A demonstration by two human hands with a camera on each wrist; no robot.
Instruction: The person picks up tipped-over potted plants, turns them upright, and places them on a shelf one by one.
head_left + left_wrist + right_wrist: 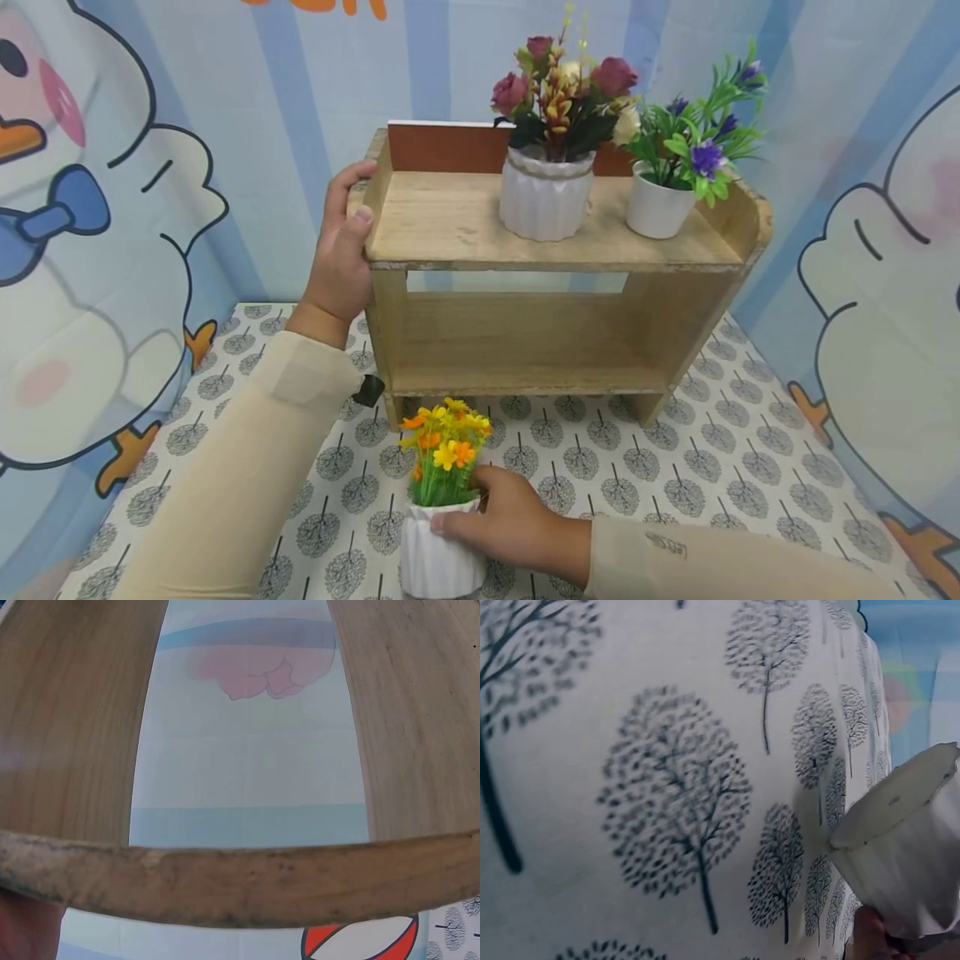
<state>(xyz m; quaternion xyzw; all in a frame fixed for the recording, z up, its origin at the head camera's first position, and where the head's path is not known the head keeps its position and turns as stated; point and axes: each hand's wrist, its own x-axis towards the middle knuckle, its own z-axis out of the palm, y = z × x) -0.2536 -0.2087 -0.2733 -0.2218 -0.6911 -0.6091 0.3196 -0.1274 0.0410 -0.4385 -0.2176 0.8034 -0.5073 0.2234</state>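
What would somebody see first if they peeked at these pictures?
Probably the wooden shelf in the middle of the tree-patterned table, with two flower pots on top: a ribbed white pot of red roses and, right of it, a small white pot of purple flowers. The left hand grips the shelf's left end, and the right hand holds an orange-flower pot in front.

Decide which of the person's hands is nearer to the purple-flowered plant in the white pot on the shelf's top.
Left. The left hand grips the wooden shelf at its far end from the purple-flowered plant. The right hand holds the orange-flowered pot down on the table.
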